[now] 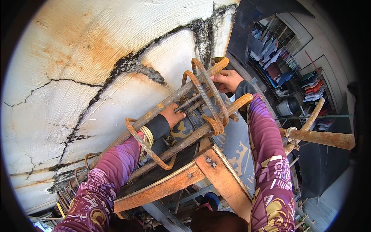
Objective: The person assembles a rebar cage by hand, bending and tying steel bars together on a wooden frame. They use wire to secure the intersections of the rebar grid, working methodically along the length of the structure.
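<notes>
A rusty rebar cage with long ribbed bars [186, 143] and bent stirrups [210, 94] slants across the middle, against a cracked wall. My left hand [172, 115] reaches in between the bars, its fingers closed round a thin dark rod that runs toward the stirrups. Pale yellow strands [147, 136] circle that wrist, next to another stirrup [154, 157]. At the cage's far right end my right hand [228, 80] is closed, fingertips together beside the stirrup bends. What it pinches, if anything, is too small to make out.
The stained wall [77, 50] with wide dark cracks fills the upper left. Below the cage sits a wooden frame [224, 179] with bolts. A rusty pipe [324, 138] juts in from the right. Beyond it, far below, are hanging clothes [266, 50] and a dark-rimmed bucket [288, 106].
</notes>
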A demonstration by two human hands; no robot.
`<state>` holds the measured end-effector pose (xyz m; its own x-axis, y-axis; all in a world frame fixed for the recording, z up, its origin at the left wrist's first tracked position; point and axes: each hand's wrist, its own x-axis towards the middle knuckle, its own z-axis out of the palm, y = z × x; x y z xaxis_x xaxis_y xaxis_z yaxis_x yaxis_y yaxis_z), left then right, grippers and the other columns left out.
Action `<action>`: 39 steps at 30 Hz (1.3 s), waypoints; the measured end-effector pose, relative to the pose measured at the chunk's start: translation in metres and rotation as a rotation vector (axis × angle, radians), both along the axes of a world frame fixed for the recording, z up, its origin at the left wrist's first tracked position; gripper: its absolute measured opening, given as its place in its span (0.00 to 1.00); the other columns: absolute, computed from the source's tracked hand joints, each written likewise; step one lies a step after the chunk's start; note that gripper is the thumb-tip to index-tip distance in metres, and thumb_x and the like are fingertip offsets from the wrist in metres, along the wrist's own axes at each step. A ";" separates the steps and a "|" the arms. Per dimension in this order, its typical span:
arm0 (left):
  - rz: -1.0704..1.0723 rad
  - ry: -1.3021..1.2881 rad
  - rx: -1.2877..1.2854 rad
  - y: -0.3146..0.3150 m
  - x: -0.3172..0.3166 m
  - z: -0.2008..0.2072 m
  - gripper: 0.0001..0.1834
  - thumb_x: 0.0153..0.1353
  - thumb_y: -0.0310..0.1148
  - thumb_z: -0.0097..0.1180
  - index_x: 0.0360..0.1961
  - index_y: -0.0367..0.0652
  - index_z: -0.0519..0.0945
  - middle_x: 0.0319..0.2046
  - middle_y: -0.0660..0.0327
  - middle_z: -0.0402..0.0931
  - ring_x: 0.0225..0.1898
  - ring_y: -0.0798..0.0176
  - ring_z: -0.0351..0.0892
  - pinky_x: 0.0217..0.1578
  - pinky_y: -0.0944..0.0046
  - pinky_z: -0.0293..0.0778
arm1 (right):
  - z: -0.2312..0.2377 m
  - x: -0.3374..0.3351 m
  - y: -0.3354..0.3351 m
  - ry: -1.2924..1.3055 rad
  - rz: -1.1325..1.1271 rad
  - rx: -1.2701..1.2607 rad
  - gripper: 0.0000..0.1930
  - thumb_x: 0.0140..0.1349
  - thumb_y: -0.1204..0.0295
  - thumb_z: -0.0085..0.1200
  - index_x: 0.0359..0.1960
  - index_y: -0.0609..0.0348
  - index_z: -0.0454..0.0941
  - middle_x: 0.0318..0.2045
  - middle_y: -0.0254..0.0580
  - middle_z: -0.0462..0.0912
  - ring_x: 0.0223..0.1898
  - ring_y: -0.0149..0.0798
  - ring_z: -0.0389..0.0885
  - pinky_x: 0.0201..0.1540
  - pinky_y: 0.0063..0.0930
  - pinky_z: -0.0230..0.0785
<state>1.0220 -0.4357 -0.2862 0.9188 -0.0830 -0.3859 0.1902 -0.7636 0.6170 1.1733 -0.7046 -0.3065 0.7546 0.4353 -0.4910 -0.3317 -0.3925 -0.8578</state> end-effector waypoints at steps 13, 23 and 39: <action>0.116 0.233 -0.001 -0.022 0.039 -0.015 0.49 0.56 0.77 0.44 0.23 0.30 0.79 0.19 0.48 0.76 0.22 0.50 0.78 0.31 0.53 0.74 | -0.002 -0.010 -0.010 0.129 -0.139 0.237 0.43 0.50 0.35 0.63 0.50 0.68 0.80 0.42 0.53 0.82 0.40 0.41 0.82 0.44 0.34 0.75; 0.423 0.316 -0.208 -0.022 0.057 -0.033 0.37 0.59 0.66 0.57 0.29 0.32 0.79 0.22 0.57 0.77 0.22 0.62 0.77 0.25 0.60 0.74 | -0.038 -0.025 -0.016 0.301 -0.214 0.610 0.24 0.63 0.52 0.60 0.51 0.59 0.77 0.45 0.40 0.82 0.47 0.35 0.79 0.56 0.35 0.70; 0.228 0.106 -0.158 -0.017 0.047 -0.035 0.38 0.55 0.67 0.60 0.32 0.32 0.81 0.21 0.57 0.78 0.28 0.60 0.80 0.30 0.60 0.75 | -0.042 -0.044 0.007 0.070 -0.361 0.547 0.14 0.52 0.77 0.69 0.39 0.62 0.80 0.28 0.35 0.82 0.17 0.22 0.72 0.21 0.17 0.66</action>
